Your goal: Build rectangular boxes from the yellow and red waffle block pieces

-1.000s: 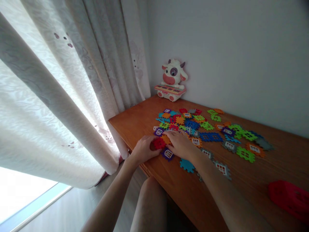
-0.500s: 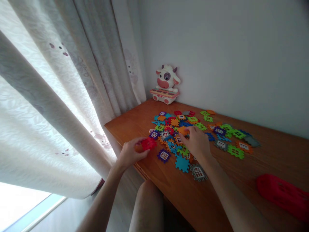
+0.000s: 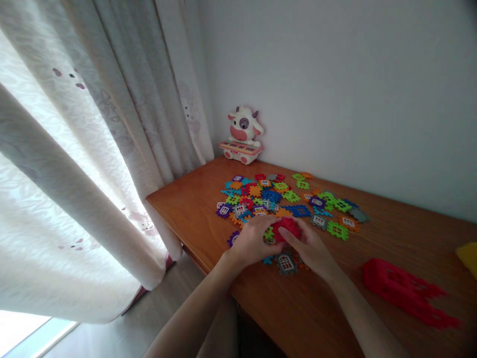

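Both hands meet over the front of the pile of flat, toothed building tiles (image 3: 272, 196). Between them is a red building tile (image 3: 286, 227); my left hand (image 3: 253, 241) grips its left side. On the other side, my right hand (image 3: 312, 248) has its thumb across the front of the red tile and its fingers behind. Whether the red part is one tile or several joined cannot be made out. Just below the hands lies a grey tile with a white window insert (image 3: 286, 263). A purple window tile (image 3: 233, 238) is partly hidden by my left hand.
A red structure of joined tiles (image 3: 402, 288) lies at the right of the wooden table (image 3: 194, 189). Something yellow (image 3: 468, 256) shows at the right edge. A cow-shaped toy keyboard (image 3: 242, 139) stands by the wall, and a curtain (image 3: 112, 164) hangs at the left.
My left hand has brought the red tile rightward. My right hand has left the pile and come to the red tile. The view has turned slightly right.
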The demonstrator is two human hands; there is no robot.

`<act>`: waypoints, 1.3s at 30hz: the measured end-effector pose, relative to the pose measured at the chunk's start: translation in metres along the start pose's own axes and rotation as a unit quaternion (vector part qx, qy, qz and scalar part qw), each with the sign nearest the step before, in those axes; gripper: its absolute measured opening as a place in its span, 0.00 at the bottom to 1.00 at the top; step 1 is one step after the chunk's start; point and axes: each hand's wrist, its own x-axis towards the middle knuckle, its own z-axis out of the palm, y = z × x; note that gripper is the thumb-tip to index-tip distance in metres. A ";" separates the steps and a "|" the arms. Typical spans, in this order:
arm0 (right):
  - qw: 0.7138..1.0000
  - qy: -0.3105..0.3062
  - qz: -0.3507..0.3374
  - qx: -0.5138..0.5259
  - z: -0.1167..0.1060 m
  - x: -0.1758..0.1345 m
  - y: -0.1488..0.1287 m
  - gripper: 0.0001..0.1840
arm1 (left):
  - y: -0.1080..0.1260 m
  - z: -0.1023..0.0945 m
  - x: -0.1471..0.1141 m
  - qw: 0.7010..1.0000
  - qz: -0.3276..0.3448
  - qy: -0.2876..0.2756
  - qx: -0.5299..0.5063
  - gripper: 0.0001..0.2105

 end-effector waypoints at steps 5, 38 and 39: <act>0.995 0.100 0.005 -0.016 -0.010 -0.006 0.009 0.22 | -0.006 0.007 0.016 0.994 0.076 -0.032 0.073 0.25; 0.880 0.190 0.154 0.407 -0.009 -0.005 0.000 0.19 | -0.008 0.028 0.051 0.997 0.082 -0.003 0.007 0.17; 0.880 0.192 0.154 0.405 -0.009 -0.004 0.001 0.18 | -0.005 0.035 0.050 0.995 0.097 -0.023 0.002 0.16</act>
